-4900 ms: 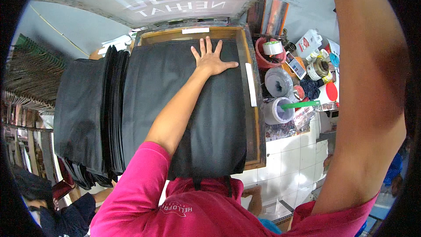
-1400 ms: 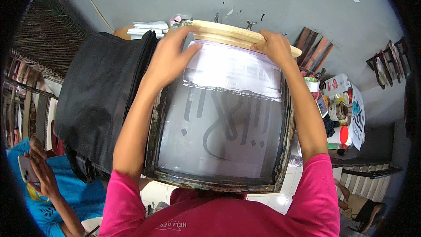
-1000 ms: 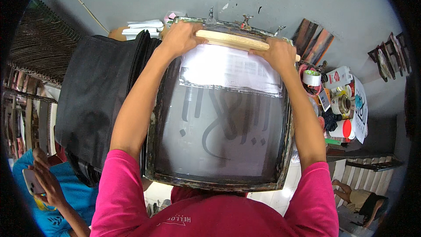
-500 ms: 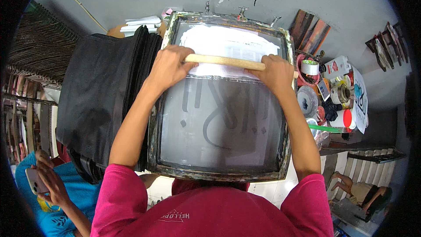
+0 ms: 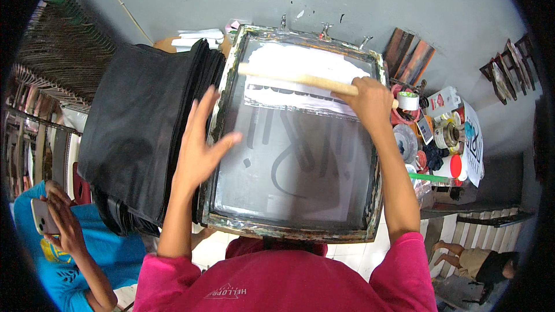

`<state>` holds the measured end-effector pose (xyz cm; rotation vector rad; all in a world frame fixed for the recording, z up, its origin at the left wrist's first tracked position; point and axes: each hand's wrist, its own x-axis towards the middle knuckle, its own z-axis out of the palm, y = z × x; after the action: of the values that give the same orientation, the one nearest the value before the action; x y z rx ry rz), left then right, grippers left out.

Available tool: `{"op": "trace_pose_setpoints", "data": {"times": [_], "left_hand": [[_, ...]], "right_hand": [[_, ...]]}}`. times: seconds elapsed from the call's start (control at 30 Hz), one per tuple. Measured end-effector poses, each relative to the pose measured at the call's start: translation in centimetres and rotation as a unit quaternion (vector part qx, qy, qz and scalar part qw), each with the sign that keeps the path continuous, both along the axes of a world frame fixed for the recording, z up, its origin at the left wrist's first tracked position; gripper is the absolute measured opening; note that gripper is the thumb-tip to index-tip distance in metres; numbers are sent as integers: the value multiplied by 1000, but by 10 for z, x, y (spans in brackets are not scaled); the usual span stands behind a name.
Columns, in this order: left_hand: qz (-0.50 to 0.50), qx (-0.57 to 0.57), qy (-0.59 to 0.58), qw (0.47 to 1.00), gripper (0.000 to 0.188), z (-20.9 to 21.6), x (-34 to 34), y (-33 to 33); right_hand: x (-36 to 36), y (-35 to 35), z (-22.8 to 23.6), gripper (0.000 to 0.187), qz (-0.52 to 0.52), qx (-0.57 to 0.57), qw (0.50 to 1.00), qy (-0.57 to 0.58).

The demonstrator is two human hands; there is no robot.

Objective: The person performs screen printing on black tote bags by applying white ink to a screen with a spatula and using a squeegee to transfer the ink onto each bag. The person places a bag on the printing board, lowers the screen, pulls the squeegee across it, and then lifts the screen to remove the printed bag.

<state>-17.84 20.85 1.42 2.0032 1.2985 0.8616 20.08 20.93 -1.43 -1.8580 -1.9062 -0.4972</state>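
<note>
A screen-printing screen in a paint-stained frame lies before me, with dark curved shapes on its mesh. White ink is spread over its far part. My right hand grips the right end of a squeegee with a pale wooden handle, which lies across the near part of the ink. The handle's left end is free and slightly blurred. My left hand is open, fingers spread, above the frame's left edge and beside a stack of black fabric pieces.
On the right stand jars, a tape roll, a red-lidded container and a green stick. Hinge clamps sit behind the frame. A person in blue holds a phone at lower left; another person is at lower right.
My left hand has let go of the squeegee and moved left and toward me, its fingers opening. My right hand keeps its hold. The squeegee now slants, its left end farther away.
</note>
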Motion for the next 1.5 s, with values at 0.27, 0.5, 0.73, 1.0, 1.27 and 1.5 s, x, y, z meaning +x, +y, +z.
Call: {"op": "trace_pose_setpoints", "data": {"times": [0.27, 0.5, 0.73, 1.0, 1.27, 1.5], "left_hand": [[-39, -88, 242, 965, 145, -41, -77, -154], [1, 94, 253, 963, 139, -88, -98, -166], [39, 267, 209, 940, 139, -118, -113, -178], [150, 414, -88, 894, 151, 27, -69, -132], [127, 454, -201, 859, 105, 174, -9, -40], [160, 56, 188, 967, 65, -34, -18, -39]], "right_hand": [[34, 108, 18, 69, -59, -194, 979, 7], [44, 150, 17, 79, -18, -197, 980, -14], [48, 101, 51, 74, 7, -38, 997, 63], [-63, -163, 233, 46, 163, 12, 985, 56], [-56, -158, 278, 46, 53, 99, 992, 50], [-53, -103, 346, 67, 64, 86, 987, 122]]}}
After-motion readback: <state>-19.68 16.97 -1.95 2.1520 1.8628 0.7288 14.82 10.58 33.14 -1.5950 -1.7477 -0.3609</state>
